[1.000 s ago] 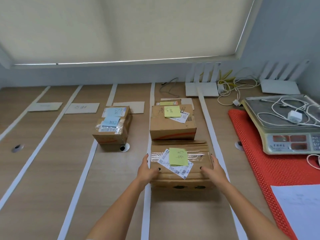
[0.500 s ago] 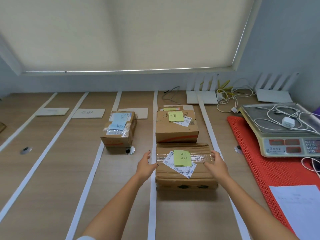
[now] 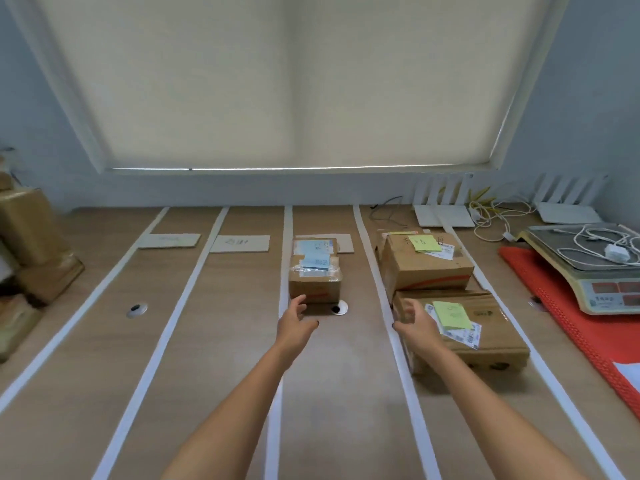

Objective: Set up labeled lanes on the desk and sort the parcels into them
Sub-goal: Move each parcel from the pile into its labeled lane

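Both hands, left hand [image 3: 295,325] and right hand [image 3: 415,325], hover loose-fingered, holding nothing.

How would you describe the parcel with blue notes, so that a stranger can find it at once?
Start from the wooden desk, divided into lanes by white tape strips. In the lane just left of the two stacked-up yellow-note boxes stands one small cardboard parcel, alone. Only it carries light blue notes on top; its neighbours carry yellow ones.
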